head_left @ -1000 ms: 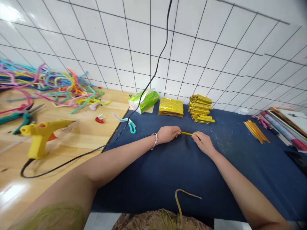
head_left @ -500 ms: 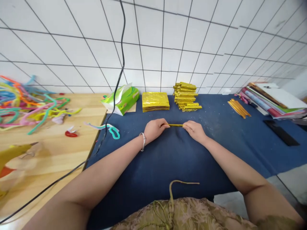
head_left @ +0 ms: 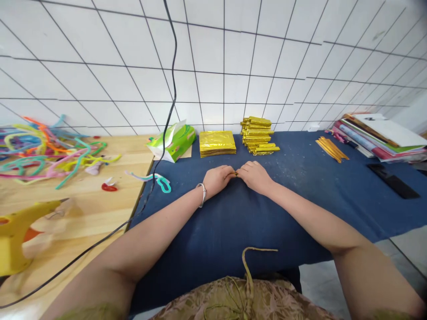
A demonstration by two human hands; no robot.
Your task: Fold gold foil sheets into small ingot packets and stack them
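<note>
A thin folded strip of gold foil paper (head_left: 236, 174) shows only as a small bit between my fingertips; the rest of it is covered by the hands. My left hand (head_left: 217, 180), with a silver bangle at the wrist, pinches it from the left. From the right, my right hand (head_left: 256, 178) is closed on it, the two hands almost touching. Behind them lies a flat stack of gold foil sheets (head_left: 217, 142). To its right is a pile of folded gold foil strips (head_left: 258, 135).
On the blue cloth (head_left: 233, 231) lie a green tissue pack (head_left: 180, 143), orange-gold strips (head_left: 332, 150), a black phone-like slab (head_left: 393, 181) and stacked books (head_left: 376, 138). Leftward are pipe cleaners (head_left: 46, 151) and a yellow glue gun (head_left: 20, 235). A black cable (head_left: 173, 80) hangs across.
My right hand has moved left along the gold strip up to my left hand, covering the length that showed between them. The view has shifted slightly.
</note>
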